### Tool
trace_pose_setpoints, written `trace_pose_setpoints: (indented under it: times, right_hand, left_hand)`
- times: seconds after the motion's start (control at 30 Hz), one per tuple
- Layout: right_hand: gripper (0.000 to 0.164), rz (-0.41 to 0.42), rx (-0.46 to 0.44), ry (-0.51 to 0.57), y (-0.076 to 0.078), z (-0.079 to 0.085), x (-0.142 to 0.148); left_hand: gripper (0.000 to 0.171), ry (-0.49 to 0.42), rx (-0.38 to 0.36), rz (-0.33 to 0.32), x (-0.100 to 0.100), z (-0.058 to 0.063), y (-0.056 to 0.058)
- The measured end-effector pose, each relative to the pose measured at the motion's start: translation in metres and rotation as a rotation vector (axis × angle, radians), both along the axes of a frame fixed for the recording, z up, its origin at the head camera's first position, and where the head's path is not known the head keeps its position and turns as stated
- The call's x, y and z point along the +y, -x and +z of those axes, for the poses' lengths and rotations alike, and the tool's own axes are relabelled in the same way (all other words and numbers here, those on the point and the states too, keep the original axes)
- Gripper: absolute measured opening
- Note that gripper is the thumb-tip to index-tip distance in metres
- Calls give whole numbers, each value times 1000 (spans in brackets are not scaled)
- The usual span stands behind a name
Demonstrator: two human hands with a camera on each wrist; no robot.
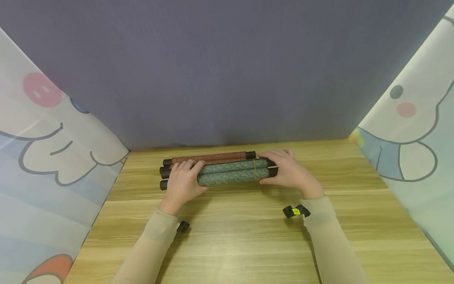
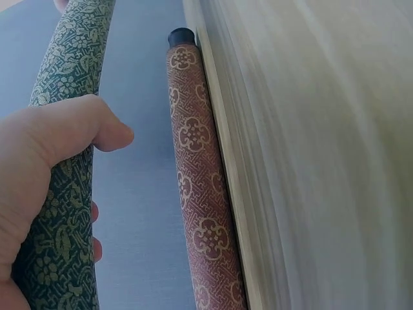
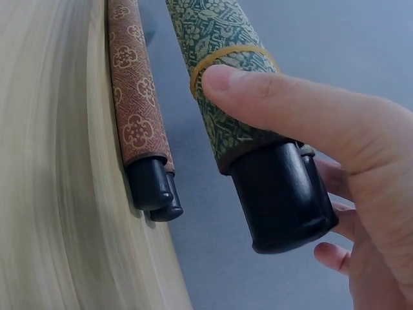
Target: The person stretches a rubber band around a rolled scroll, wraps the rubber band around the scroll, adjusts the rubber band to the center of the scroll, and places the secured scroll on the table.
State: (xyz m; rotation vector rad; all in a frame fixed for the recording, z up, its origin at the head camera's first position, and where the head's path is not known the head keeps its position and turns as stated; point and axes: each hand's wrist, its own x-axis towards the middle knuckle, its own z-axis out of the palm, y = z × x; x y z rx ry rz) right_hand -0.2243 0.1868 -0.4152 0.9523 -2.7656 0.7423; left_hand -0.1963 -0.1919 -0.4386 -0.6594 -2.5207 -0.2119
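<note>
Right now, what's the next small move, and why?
Probably lower the green scrolls onto the table, just in front of the red scrolls. The left hand and right hand grip them toward opposite ends, they look raised in the wrist views, and the red ones lie close behind.

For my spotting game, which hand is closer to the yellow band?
Right. The right hand holds the green rolls just beside the yellow band; the left hand grips them farther along.
</note>
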Motion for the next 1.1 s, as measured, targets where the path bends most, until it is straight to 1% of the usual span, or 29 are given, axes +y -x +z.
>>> trace_pose_setpoints:
  times: [0.23, 0.47, 0.63, 0.8, 1.1]
  right_hand:
    - [89, 24, 14, -25, 0, -3, -7]
    - [90, 26, 26, -39, -3, -1, -12]
    - [89, 15, 23, -45, -6, 2, -15]
    - [89, 18, 28, -50, -5, 2, -16]
    - [90, 13, 22, -82, -5, 3, -21]
  left_hand:
    - [90, -25, 20, -28, 2, 0, -1]
    - [89, -23, -2, -17, 3, 0, -2]
    - [88, -15, 4, -11, 4, 1, -2]
    - [88, -9, 17, -18, 3, 1, -2]
    - [90, 0, 17, -12, 4, 1, -3]
